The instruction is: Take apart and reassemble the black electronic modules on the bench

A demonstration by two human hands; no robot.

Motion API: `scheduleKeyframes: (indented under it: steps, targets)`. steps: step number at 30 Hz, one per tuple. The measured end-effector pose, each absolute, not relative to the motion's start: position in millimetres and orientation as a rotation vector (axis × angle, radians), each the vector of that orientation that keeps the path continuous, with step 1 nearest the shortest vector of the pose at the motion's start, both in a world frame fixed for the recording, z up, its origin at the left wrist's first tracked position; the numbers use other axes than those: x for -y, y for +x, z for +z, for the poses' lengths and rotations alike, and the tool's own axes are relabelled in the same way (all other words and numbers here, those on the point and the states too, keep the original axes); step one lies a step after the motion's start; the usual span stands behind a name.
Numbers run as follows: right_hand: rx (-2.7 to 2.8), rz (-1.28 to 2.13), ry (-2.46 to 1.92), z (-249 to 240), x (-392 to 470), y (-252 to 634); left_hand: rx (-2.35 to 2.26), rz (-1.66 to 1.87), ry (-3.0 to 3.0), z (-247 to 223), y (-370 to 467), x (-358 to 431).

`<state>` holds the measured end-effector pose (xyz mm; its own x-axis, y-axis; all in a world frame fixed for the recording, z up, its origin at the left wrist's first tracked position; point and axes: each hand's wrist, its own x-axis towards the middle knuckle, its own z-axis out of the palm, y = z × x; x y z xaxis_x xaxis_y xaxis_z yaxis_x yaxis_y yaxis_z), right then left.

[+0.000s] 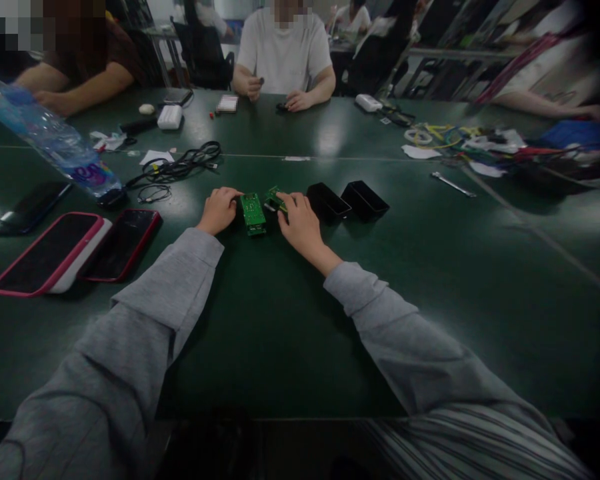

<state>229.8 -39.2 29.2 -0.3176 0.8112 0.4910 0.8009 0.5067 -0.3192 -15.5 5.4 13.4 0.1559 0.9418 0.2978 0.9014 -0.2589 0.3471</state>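
Observation:
Two green circuit boards are between my hands on the dark green table. My left hand (219,210) is closed, its fingers curled and its fingertips at the upper left edge of the larger circuit board (253,215). My right hand (300,223) is closed over the smaller circuit board (273,195), with the fingers covering part of it. That smaller board lies tilted beside the larger one. Just right of my right hand are two black box-like cases, a left case (326,201) and a right case (366,201), with open ends facing me.
Two phones, one in a pink case (50,255) and one in a red case (123,245), lie left. Behind them a water bottle (55,143) leans. A coiled black cable (187,163), a wrench (453,185) and tangled wires (500,143) lie farther back. People sit opposite.

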Motion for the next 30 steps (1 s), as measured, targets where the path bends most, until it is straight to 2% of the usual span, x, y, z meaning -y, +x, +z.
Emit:
scheduleKeyframes:
  steps: [11,18,23,30]
  targets:
    - [2.090,-0.082,-1.325,49,53,239,-1.831,0.714,2.306,12,-17,-6]
    - [1.838,-0.399,-1.666,56,37,351,-1.848,0.721,2.314,12,-16,-4]
    - [1.809,-0.363,-1.766,33,30,419,-1.847,0.691,2.326,12,-16,-5]
    - [1.860,-0.194,-1.698,22,22,409,-1.859,0.713,2.344,10,-17,-5]
